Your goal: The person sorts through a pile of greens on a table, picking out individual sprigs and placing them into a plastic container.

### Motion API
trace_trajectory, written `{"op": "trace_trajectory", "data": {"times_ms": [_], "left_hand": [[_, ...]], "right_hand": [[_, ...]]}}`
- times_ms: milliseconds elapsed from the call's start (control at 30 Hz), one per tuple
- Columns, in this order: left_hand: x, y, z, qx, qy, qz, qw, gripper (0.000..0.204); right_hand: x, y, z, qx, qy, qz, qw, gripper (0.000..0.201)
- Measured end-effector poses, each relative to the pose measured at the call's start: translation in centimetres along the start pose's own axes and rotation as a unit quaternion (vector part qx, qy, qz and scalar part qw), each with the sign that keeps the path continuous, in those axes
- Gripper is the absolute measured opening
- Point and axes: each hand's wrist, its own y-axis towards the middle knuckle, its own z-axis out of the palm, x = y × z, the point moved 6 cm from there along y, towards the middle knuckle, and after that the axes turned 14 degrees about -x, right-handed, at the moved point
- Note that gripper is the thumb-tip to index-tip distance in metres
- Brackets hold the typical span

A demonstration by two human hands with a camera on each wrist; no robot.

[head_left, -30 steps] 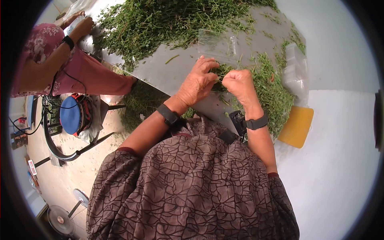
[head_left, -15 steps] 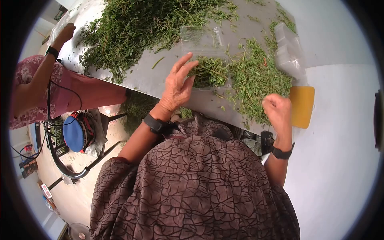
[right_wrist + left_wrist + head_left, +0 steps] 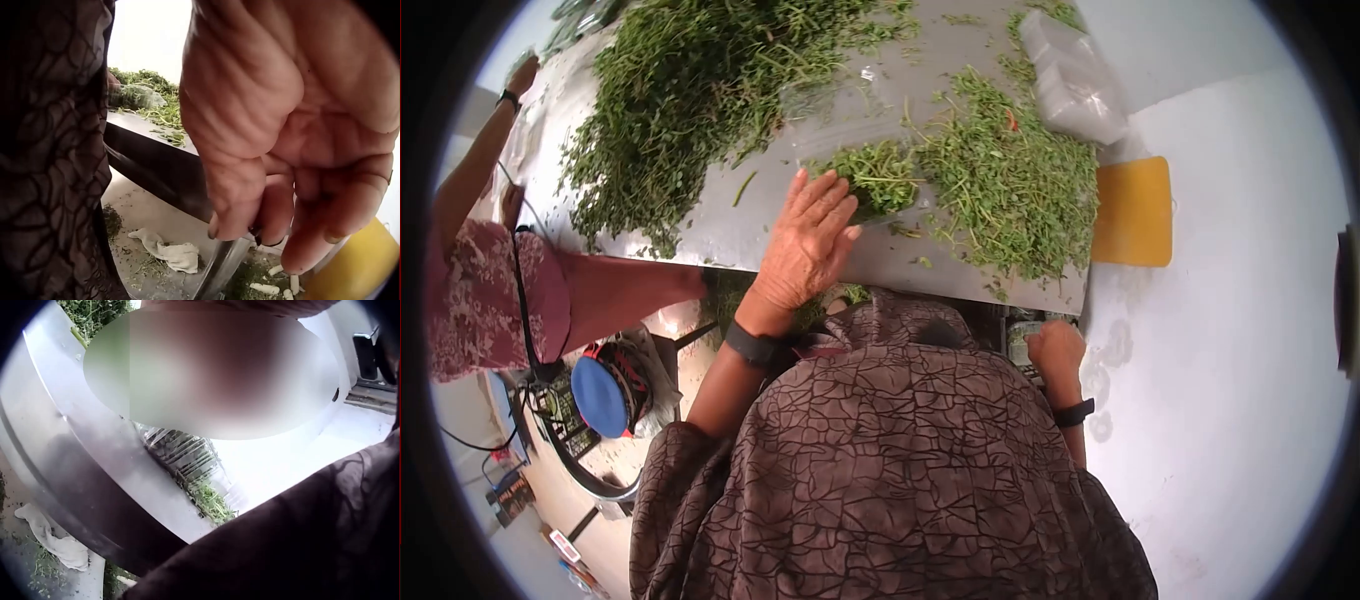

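Observation:
In the head view, my left hand (image 3: 805, 245) lies palm down with straight fingers beside a clear plastic box (image 3: 922, 198), fingertips right at its near left side. Leafy green sprigs (image 3: 880, 175) fill the box, and its clear lid (image 3: 830, 115) is folded back. Lowered past the table's near right edge is my right hand (image 3: 1058, 350), fingers curled. The right wrist view shows its thumb (image 3: 234, 215) against the bent fingers, with a tiny dark speck by the tips. A blur covers most of the left hand in the left wrist view.
A large heap of greens (image 3: 670, 120) covers the table's far left, with a smaller pile (image 3: 1010, 190) on the right. Stacked clear boxes (image 3: 1075, 80) stand beyond it. A yellow board-like panel (image 3: 1135, 210) juts past the edge. Another person's arm (image 3: 475, 165) reaches in at left.
Both hands were together over the box a second ago. My right hand has moved right and down past the table edge. My left hand has flattened and come down beside the box.

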Motion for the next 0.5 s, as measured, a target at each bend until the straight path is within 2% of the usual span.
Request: {"op": "trace_trajectory", "data": {"times_ms": [67, 133, 167, 200, 233, 300, 367, 400, 433, 467, 500], "left_hand": [[-0.4, 0.8, -1.0, -0.057, 0.008, 0.014, 0.998, 0.032], [-0.8, 1.2, -0.8, -0.064, 0.009, 0.025, 0.998, 0.035], [-1.0, 1.4, -0.3, -0.044, 0.017, 0.028, 0.999, 0.035], [-1.2, 1.5, 0.0, -0.025, 0.027, 0.030, 0.999, 0.036], [-0.9, 1.3, 0.9, 0.027, 0.032, 0.027, 0.999, 0.035], [-0.9, 1.1, 1.1, 0.036, 0.027, 0.020, 0.999, 0.034], [-1.0, 1.2, 1.1, 0.044, 0.029, 0.004, 0.999, 0.032], [-1.1, 1.2, 1.1, 0.043, 0.026, 0.006, 0.999, 0.032], [-0.9, 1.1, 1.0, 0.047, 0.028, -0.001, 0.999, 0.032], [-0.8, 1.0, 1.1, 0.052, 0.030, -0.009, 0.998, 0.031], [-0.9, 1.0, 1.1, 0.051, 0.028, -0.005, 0.998, 0.031]], "right_hand": [[-0.3, 0.2, 0.1, -0.013, -0.002, 0.015, 1.000, 0.010], [0.1, 0.6, -0.6, -0.073, 0.079, -0.005, 0.994, 0.009], [0.1, 1.2, -0.1, -0.016, 0.015, 0.017, 1.000, 0.007], [0.0, 1.5, -0.1, -0.018, 0.013, 0.021, 1.000, 0.007], [-0.3, 1.7, -0.2, -0.031, 0.057, 0.047, 0.997, 0.012], [-0.8, 1.8, -0.2, -0.047, 0.100, 0.077, 0.991, 0.016], [-2.2, 1.2, 2.3, 0.079, 0.262, 0.239, 0.932, 0.021], [-2.1, 1.0, 2.0, 0.076, 0.260, 0.241, 0.932, 0.021], [-2.2, 0.3, 1.9, 0.065, 0.399, 0.331, 0.853, 0.023], [-2.3, -0.2, 1.9, 0.052, 0.525, 0.409, 0.745, 0.026], [-2.7, 0.0, 1.4, 0.049, 0.525, 0.411, 0.744, 0.026]]}}
